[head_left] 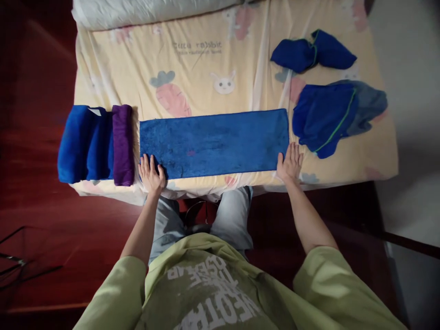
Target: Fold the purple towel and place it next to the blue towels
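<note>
A long blue towel (216,144) lies flat across the front of the bed, its long sides running left to right. My left hand (150,175) rests with fingers stretched out on its near left corner. At the opposite end, my right hand (290,163) lies flat with the fingers extended, the thumb side touching the towel's near right corner and the rest on the sheet. Neither hand grips anything. Left of the towel sit several rolled or folded blue cloths (77,144), with a purple folded cloth (123,145) beside them.
A crumpled blue cloth with green edging (326,114) lies at the right, and another twisted blue cloth (299,54) behind it. The printed yellow sheet (206,91) covers the bed. A white bedding roll (147,11) lies along the back. Dark thin metal legs (17,262) stand at lower left.
</note>
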A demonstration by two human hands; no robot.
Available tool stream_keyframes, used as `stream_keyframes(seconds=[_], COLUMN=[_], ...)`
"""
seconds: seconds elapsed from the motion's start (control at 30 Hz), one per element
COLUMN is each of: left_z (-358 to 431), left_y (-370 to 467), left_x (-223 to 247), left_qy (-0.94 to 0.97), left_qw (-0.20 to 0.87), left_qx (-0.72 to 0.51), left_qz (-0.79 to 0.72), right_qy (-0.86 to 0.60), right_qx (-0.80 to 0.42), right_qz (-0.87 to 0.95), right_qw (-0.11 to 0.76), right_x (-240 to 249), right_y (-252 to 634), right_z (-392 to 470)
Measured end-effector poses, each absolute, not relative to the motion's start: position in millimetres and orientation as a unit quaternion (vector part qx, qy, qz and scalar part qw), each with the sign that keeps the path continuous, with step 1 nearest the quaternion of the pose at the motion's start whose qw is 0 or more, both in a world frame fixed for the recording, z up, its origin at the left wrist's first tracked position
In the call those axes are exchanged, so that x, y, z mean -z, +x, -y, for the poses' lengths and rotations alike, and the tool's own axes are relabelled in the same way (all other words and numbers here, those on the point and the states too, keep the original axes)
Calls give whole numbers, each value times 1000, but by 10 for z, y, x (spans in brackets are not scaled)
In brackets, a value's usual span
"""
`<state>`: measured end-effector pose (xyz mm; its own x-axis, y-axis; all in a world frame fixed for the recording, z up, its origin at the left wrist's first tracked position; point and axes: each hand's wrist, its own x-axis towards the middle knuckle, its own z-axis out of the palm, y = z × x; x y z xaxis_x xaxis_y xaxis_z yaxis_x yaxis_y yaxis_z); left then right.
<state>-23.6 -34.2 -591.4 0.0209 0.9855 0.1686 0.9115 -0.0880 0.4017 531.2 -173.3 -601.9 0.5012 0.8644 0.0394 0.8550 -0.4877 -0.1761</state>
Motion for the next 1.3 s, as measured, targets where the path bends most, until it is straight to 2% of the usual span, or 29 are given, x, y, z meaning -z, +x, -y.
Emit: stream_keyframes(seconds=[0.3, 0.47, 0.53, 0.63, 0.77, 0.83, 0.9, 1.13, 1.3], left_z=[368, 313, 335, 692, 1742, 2181, 2372, 1974, 1981], left_y=[-246, -210, -215, -319, -633, -785, -874, -799, -773], left_x=[5902, 5811, 5710, 5592, 5671, 5735, 5766, 5776, 5797], left_qy=[701, 703, 707, 726, 728, 738, 750, 731, 738], left_qw=[106, 118, 129, 133, 177, 228, 253, 249, 234], left_qx=[-212, -224, -228, -241, -217, -155, -102, -77, -67], left_qz=[-672, -665, -657, -630, -626, -615, -603, -631, -629], right_qy=[-872, -883, -891, -880, -804, -771, -769, -775, -776], right_qx=[-20, -36, -31, -33, -175, -242, -257, -255, -254], right_qz=[486, 465, 448, 444, 467, 485, 472, 491, 491], right_qw=[50, 40, 64, 168, 324, 335, 345, 306, 304], right_x=[5973, 5751, 5611, 5522, 5717, 5799, 5808, 5665, 5673], right_y=[5216, 5111, 4890, 4194, 2962, 2543, 2362, 2462, 2413], right_z=[1727, 1623, 1633, 1957, 2884, 3258, 3416, 3128, 3161])
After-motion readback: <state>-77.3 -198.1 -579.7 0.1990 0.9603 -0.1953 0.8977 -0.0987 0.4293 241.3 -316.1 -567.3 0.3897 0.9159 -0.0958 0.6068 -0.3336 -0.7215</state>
